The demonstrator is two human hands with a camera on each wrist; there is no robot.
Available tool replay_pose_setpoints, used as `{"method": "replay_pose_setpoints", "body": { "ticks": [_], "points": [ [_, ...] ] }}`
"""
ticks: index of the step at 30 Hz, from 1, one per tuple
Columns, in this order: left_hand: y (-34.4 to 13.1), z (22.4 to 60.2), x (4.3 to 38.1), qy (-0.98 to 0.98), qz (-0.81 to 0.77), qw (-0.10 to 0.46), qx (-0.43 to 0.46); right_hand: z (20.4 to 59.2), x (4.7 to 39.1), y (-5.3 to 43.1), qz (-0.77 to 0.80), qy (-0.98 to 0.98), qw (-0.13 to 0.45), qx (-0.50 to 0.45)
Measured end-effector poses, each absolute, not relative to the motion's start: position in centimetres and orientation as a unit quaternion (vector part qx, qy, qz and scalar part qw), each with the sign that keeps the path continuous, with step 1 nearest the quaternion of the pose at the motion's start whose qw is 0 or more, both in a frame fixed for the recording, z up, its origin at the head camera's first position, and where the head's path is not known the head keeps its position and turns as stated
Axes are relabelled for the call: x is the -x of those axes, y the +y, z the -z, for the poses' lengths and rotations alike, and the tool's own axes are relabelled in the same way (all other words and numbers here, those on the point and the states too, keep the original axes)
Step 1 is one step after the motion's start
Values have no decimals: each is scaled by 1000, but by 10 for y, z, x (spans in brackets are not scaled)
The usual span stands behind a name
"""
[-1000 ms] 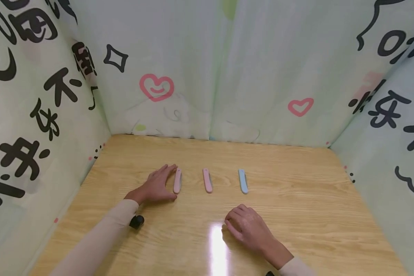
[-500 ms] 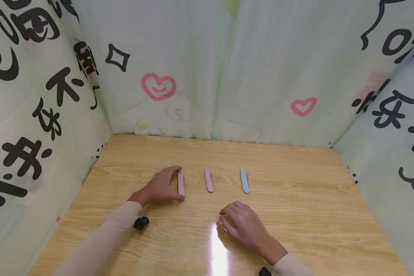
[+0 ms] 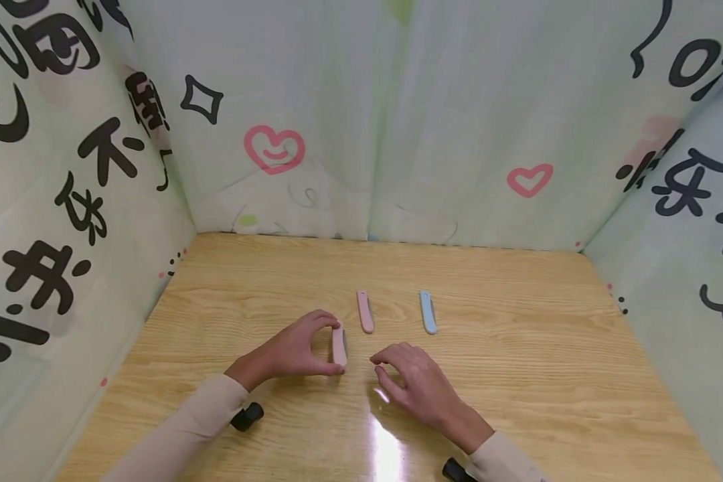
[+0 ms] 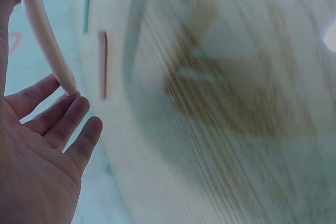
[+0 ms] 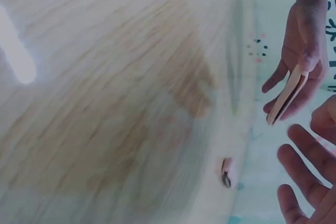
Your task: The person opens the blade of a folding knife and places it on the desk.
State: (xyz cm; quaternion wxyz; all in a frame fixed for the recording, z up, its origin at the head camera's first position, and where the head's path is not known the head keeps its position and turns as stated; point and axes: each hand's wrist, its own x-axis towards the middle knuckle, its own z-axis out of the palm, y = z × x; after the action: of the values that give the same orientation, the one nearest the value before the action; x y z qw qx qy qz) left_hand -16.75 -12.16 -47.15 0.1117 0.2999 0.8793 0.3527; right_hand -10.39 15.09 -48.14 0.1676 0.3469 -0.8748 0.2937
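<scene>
My left hand (image 3: 296, 349) holds a slim pink tool (image 3: 339, 346) by its two ends, thumb at the near end and fingers at the far end. It has a grey strip along one side, like a folded pocket knife. In the left wrist view this pink tool (image 4: 51, 43) appears raised over the table. A second slim pink tool (image 3: 365, 312) and a light blue one (image 3: 428, 312) lie farther back, apart from each other. My right hand (image 3: 414, 385) is to the right of the held tool, fingers loosely bent with nothing between them.
The wooden table (image 3: 548, 375) meets a pale curtain (image 3: 446, 120) with hearts and black characters at the back and both sides. A black wrist device (image 3: 247, 416) sits under the left forearm. A bright light reflection (image 3: 387, 448) shows at the front.
My left hand has closed on the left pink tool and brought it right and nearer. My right hand has shifted slightly left and forward. The other two tools stay in place.
</scene>
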Motion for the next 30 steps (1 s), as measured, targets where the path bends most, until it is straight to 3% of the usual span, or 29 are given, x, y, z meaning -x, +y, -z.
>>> {"method": "replay_pose_setpoints", "body": {
  "ticks": [14,30],
  "points": [
    [-106,475,144,821,-464,201,-266,485,109,140,-338,-814,233,-410],
    [-105,470,140,771,-508,292,-248,476,104,136,-332,-805,228,-436]
  ]
}}
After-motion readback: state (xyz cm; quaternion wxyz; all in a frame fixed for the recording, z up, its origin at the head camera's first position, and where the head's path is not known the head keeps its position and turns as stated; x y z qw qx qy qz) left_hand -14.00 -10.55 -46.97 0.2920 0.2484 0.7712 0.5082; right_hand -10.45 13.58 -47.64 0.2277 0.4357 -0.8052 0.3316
